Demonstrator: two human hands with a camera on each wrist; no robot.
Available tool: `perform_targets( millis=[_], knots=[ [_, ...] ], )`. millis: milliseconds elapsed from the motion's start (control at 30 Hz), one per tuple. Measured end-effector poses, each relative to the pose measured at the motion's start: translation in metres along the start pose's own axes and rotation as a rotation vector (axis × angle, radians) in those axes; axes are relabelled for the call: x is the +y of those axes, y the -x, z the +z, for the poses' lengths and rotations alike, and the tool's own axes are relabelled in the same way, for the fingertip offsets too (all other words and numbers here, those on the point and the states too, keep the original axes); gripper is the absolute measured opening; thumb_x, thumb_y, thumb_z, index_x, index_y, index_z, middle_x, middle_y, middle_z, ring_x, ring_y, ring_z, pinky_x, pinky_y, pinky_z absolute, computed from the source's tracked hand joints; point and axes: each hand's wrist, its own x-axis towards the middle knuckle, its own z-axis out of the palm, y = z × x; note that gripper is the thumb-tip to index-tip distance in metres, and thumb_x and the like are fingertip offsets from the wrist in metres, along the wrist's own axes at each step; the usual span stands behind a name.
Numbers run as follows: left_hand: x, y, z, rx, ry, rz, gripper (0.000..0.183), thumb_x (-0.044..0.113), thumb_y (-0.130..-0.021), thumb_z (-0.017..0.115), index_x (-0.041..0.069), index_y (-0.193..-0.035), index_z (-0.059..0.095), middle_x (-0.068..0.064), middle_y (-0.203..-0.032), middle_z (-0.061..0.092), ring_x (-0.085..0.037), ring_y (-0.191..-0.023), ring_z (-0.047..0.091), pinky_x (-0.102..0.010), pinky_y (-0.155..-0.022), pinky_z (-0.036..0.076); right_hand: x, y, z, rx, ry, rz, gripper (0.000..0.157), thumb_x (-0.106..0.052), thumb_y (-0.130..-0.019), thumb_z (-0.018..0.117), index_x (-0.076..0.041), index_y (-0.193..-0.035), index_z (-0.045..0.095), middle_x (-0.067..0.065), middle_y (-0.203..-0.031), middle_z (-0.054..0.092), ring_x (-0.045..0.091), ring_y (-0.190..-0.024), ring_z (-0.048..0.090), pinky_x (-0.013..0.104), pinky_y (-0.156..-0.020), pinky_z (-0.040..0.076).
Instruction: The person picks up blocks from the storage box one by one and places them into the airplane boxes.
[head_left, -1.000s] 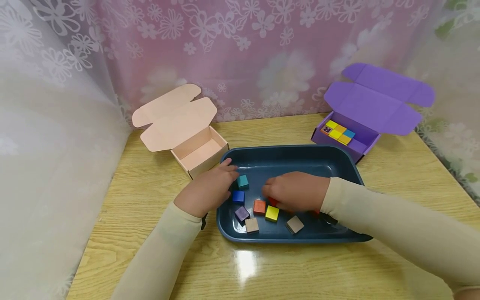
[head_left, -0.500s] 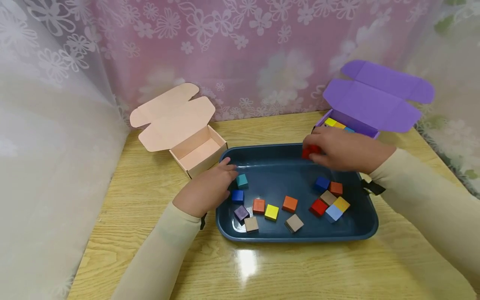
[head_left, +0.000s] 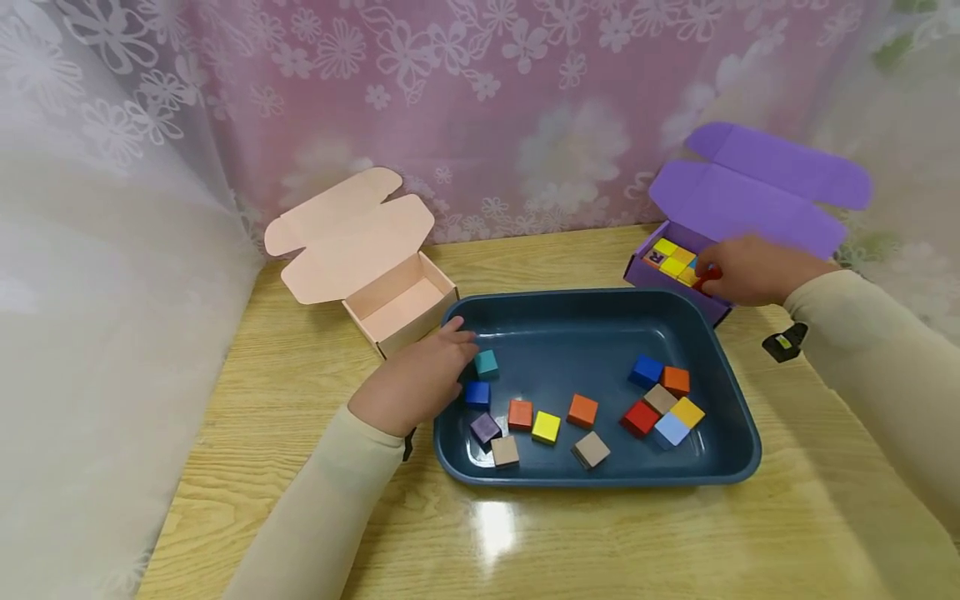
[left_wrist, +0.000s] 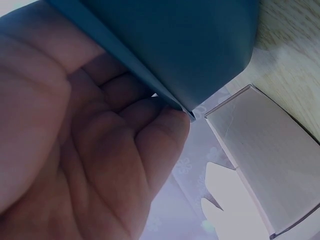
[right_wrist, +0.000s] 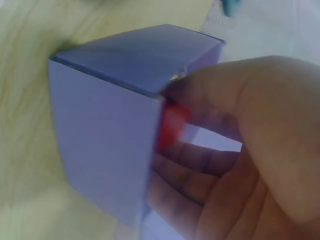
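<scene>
- red block (right_wrist: 172, 124): pinched in the right hand (head_left: 750, 268), at the open purple box (head_left: 757, 200).
- left hand (head_left: 412, 379): fingers curled over the dark tray (head_left: 555, 350) at its rim.

White glare marks the bright tabletop (head_left: 300, 417), while the red block (right_wrist: 172, 126) blurs in the right wrist view.

Your right fingers (head_left: 720, 257) hide part of the blue block (head_left: 692, 262). In the right wrist view the red block (right_wrist: 172, 125) is blurred, half behind the purple box (right_wrist: 100, 125) edge. Teal smear (right_wrist: 230, 6) at top: can't ID it. Some tips of your left fingers (left_wrist: 162, 137) are lost behind the tray (left_wrist: 195, 50) rim. Left wrist view crops tray and peach box (left_wrist: 270, 140). Head view cuts both sleeves (head_left: 322, 492).
</scene>
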Motion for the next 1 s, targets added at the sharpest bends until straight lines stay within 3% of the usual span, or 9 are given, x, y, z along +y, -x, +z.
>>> perform_targets(
  millis=[400,633,900,1000],
  knots=[
    [-0.001,-0.002,0.000,-0.001,-0.002,0.002,0.054,0.018,-0.094,0.077,0.010,-0.144,0.059,-0.007,-0.157,0.047,-0.026,-0.155,0.023,-0.038,-0.113,0.042,0.007,-0.008,0.005,-0.082,-0.004,-0.023,0.021,-0.009,-0.093,0.065,-0.003,-0.110,0.075,0.012,-0.106,0.073,0.027,-0.089,0.065,0.053,-0.081,0.058],
    [0.000,-0.002,0.001,-0.008,-0.006,-0.006,0.054,0.019,-0.094,0.076,0.011,-0.144,0.059,-0.007,-0.157,0.047,-0.026,-0.154,0.024,-0.038,-0.112,0.042,0.008,-0.008,0.010,-0.127,-0.094,-0.009,0.026,-0.007,-0.097,0.057,0.002,-0.118,0.070,0.017,-0.115,0.070,0.036,-0.102,0.067,0.057,-0.087,0.054],
    [0.000,-0.001,0.001,-0.001,-0.008,-0.018,0.055,0.020,-0.093,0.078,0.012,-0.145,0.060,-0.005,-0.157,0.047,-0.025,-0.155,0.023,-0.039,-0.111,0.044,0.011,-0.008,0.014,-0.113,-0.137,-0.009,0.026,-0.005,-0.099,0.053,0.002,-0.118,0.069,0.013,-0.114,0.069,0.028,-0.095,0.065,0.054,-0.084,0.055],
    [0.000,-0.001,0.001,0.005,-0.005,-0.014,0.055,0.020,-0.093,0.078,0.012,-0.145,0.060,-0.006,-0.157,0.047,-0.026,-0.155,0.023,-0.040,-0.110,0.044,0.009,-0.006,0.011,-0.080,-0.117,-0.012,0.028,-0.004,-0.098,0.053,0.005,-0.120,0.068,0.019,-0.115,0.070,0.031,-0.096,0.065,0.056,-0.086,0.055]
  ],
)
